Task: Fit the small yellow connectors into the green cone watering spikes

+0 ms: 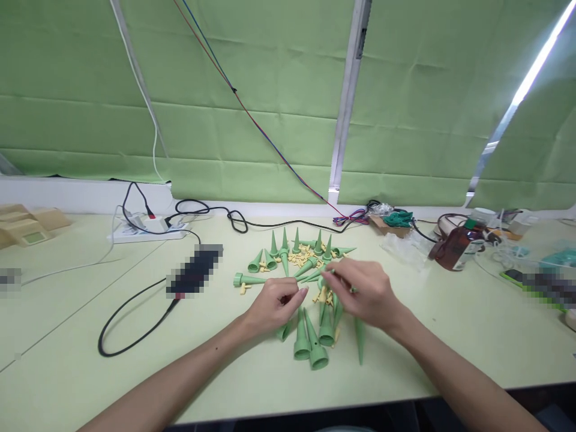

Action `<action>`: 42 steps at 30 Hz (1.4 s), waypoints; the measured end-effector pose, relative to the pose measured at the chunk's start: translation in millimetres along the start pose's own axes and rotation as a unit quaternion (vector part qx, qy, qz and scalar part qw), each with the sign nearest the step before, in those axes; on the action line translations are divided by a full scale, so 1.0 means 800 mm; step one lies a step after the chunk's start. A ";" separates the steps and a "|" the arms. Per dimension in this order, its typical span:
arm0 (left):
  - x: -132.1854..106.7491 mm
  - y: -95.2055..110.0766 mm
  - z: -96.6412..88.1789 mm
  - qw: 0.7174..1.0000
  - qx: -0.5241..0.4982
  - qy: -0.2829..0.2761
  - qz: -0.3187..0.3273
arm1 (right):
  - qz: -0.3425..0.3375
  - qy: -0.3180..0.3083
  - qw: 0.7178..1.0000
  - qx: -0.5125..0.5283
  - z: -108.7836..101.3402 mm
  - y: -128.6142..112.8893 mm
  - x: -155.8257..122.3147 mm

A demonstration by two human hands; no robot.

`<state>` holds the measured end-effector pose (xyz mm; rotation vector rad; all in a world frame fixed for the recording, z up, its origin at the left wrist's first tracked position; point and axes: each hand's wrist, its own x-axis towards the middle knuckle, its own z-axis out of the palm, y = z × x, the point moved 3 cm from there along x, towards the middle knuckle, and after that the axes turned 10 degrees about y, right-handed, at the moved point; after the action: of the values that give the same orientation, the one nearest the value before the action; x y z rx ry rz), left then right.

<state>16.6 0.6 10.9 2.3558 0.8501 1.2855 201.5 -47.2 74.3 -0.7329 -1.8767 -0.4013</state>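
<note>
Over the middle of the table, my left hand [278,303] is closed, fingers curled and thumb against them; anything inside is hidden. My right hand [366,294] is closed in a pinch at the fingertips, beside thin green spike tips [310,276]; what it grips is too small to make out. Green hollow plastic cone spikes lie and stand around both hands, among them a lying spike [249,279] and an upright one [284,240]. A pile of small yellow valve-like pieces [306,257] sits amid them. More cones [318,357] lie nearer the front edge.
Left of the pile is a blurred dark device [195,270] with a looping black cable [101,336]. A power strip [148,233] lies at the back left. Toward the right are a small cardboard box [390,225], a brown bottle [456,246] and a green-edged phone [540,289].
</note>
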 end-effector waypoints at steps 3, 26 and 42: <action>-0.001 -0.003 0.004 1.000 0.009 -0.001 -0.007 | 0.069 0.077 0.995 -0.010 -0.015 0.040 0.024; 0.001 -0.003 0.002 0.999 0.042 0.002 0.021 | 0.264 0.002 0.956 -0.131 0.040 0.217 -0.068; 0.002 -0.002 0.003 0.997 0.066 -0.021 0.027 | 0.285 0.021 0.953 -0.100 0.049 0.205 -0.071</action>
<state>19.1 2.8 9.7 2.5154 0.8903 1.2310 296.5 82.5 -2.1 -1.3440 -1.5068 -0.2314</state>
